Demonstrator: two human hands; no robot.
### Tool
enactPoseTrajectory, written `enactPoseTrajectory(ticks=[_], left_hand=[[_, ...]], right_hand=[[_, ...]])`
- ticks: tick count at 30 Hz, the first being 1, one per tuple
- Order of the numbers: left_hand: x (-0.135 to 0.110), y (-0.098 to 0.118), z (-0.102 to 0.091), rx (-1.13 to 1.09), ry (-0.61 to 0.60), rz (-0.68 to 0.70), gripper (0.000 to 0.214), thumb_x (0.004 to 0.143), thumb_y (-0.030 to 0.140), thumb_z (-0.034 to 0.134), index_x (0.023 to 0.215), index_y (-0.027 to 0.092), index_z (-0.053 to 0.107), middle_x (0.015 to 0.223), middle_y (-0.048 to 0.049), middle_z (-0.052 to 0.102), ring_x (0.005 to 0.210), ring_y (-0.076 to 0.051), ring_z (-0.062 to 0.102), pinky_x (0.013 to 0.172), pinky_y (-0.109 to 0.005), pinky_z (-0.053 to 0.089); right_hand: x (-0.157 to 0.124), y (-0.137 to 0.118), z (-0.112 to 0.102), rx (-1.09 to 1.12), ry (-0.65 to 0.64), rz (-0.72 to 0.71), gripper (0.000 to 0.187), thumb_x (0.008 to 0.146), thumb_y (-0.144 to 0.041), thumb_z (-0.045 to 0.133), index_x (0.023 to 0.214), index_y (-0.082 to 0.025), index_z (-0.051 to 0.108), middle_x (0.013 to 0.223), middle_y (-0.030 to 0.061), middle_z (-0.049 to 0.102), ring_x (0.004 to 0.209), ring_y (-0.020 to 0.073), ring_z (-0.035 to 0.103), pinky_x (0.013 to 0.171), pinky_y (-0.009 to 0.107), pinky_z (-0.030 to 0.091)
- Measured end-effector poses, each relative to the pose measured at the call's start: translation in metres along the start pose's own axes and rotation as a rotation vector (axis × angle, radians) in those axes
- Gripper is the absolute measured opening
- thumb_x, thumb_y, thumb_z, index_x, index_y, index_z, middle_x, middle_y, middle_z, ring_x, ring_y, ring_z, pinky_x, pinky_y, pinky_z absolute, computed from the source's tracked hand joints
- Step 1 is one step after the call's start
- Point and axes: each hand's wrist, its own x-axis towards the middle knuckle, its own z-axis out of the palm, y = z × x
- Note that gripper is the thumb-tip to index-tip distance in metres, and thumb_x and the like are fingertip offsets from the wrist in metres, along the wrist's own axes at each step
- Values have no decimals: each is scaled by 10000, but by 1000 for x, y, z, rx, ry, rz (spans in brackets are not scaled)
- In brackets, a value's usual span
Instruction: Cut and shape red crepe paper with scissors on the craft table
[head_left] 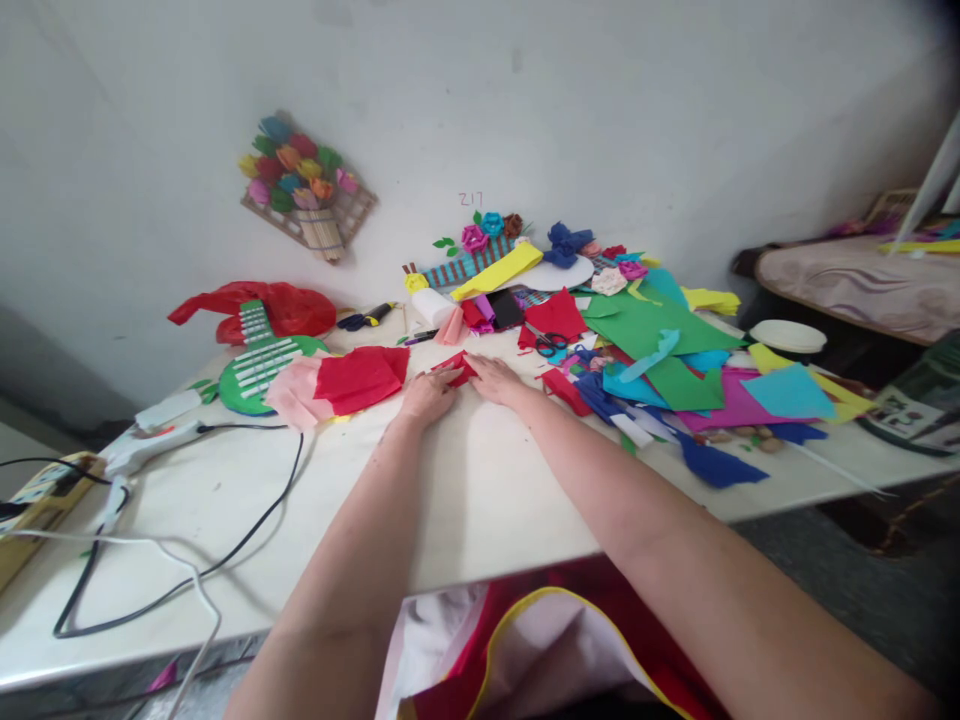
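Note:
A small folded piece of red crepe paper (pixel 454 366) lies on the white table in front of me, partly covered by my fingers. My left hand (pixel 433 393) is bent over its left side, fingers closed on it. From the right, my right hand (pixel 495 380) rests flat with fingers stretched out, the fingertips touching the paper's right end. Left of my hands is a stack of red crepe sheets (pixel 361 380) with a pale pink sheet (pixel 294 388) beside it. Black-handled scissors (pixel 551 345) rest on red paper to the right.
A glue gun (pixel 154 445) with a looping black cord and a power strip (pixel 45 510) occupy the left. Behind the pink sheet is a green guitar-shaped craft (pixel 251 375). Coloured paper scraps (pixel 660 340) are heaped right. Pliers (pixel 367 317) lie near the wall.

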Motion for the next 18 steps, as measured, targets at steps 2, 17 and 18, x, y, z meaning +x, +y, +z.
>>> enactPoseTrajectory(ticks=[2, 17, 18], left_hand=[[0, -1, 0, -29, 21, 10, 432, 738, 209, 467, 1146, 305, 573, 1171, 29, 571, 1076, -185, 521, 964, -285, 341], [1, -2, 2, -94, 110, -41, 282, 756, 253, 509, 985, 259, 672, 1016, -2, 652, 983, -196, 580, 874, -278, 429], [0, -2, 2, -89, 110, -47, 288, 750, 249, 511, 988, 256, 672, 1015, -5, 652, 978, -199, 582, 872, -280, 431]], right_hand=[[-2, 0, -3, 14, 70, -15, 514, 816, -194, 399, 1321, -132, 330, 1377, 91, 351, 1253, 171, 324, 1033, 331, 219], [-7, -8, -14, -186, 44, -72, 281, 834, -247, 405, 950, -221, 659, 1044, 57, 642, 966, 202, 573, 801, 277, 395], [-7, -8, -14, -197, 40, -81, 283, 833, -241, 400, 946, -218, 659, 1032, 62, 646, 955, 207, 578, 790, 280, 397]])
